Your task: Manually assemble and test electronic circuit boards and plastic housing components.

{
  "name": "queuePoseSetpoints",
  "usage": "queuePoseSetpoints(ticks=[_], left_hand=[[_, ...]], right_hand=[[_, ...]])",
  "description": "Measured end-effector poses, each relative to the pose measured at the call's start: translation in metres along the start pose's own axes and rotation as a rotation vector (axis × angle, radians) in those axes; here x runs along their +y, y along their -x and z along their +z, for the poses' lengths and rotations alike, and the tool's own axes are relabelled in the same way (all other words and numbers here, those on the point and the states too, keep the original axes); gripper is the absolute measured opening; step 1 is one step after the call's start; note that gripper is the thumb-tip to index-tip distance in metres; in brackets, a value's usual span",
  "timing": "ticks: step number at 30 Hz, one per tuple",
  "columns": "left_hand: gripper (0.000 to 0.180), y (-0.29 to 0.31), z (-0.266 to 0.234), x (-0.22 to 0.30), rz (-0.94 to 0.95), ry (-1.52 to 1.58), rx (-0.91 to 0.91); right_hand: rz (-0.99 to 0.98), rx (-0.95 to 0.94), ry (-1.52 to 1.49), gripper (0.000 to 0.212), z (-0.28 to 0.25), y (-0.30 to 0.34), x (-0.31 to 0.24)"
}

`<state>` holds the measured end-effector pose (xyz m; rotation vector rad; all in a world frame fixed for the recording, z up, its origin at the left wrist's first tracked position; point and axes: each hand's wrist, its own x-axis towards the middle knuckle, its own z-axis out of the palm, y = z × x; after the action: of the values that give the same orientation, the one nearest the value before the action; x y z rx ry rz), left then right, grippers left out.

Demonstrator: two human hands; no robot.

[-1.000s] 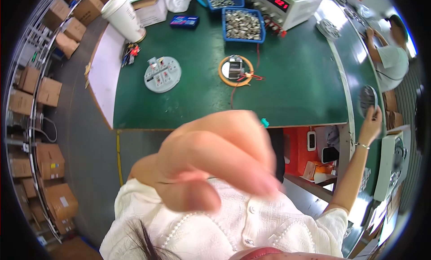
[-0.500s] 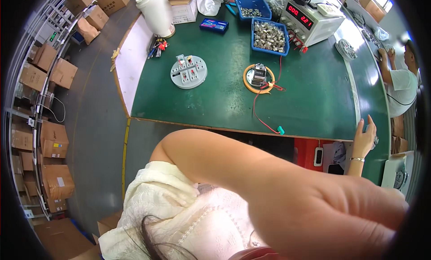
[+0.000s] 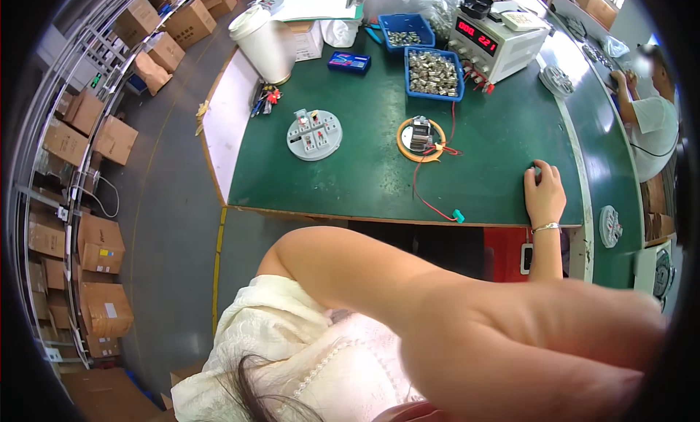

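Observation:
My left arm crosses in front of me, and my left hand (image 3: 532, 342) is large and close at the lower right. Its fingers run into the dark rim, so their grip is hidden. My right hand (image 3: 545, 192), with a bracelet at the wrist, rests on the green table (image 3: 496, 159) near its right side. Its fingers are curled toward the thumb; anything between them is too small to make out. Left of it stands a small metal-framed counter device (image 3: 421, 132) inside an orange ring (image 3: 401, 148), with red wires (image 3: 418, 185) around it.
A round grey fixture (image 3: 315, 148) with small parts sits at left. Blue bins (image 3: 435, 97) of metal parts and a power supply (image 3: 503, 46) stand behind. Another round grey piece (image 3: 611, 226) lies at right, near a seated co-worker (image 3: 652, 123). A white container (image 3: 262, 46) stands far left.
My right hand has moved left from beside the round grey piece onto the green table, and its fingers have curled. The view has shifted slightly; my left hand stays close.

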<state>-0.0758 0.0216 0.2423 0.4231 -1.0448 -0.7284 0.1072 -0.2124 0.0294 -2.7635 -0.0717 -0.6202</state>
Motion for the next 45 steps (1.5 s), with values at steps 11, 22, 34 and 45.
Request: queuePoseSetpoints(ticks=[11, 22, 34, 45], left_hand=[[0.043, -0.035, -0.014, -0.038, -0.256, 0.103, -0.255], [0.023, 0.023, -0.028, 0.031, 0.223, -1.017, 0.437], [0.03, 0.019, -0.025, 0.015, 0.381, -0.734, 0.436], [0.041, 0.03, -0.018, 0.021, 0.5, -0.512, 0.45]], right_hand=[[0.039, 0.033, -0.029, 0.027, -0.001, 0.0, -0.006], [0.055, 0.123, -0.121, 0.021, -0.001, 0.006, -0.006], [0.082, 0.145, -0.134, 0.017, -0.001, 0.005, -0.005], [0.088, 0.15, -0.166, 0.017, -0.002, 0.003, -0.008]])
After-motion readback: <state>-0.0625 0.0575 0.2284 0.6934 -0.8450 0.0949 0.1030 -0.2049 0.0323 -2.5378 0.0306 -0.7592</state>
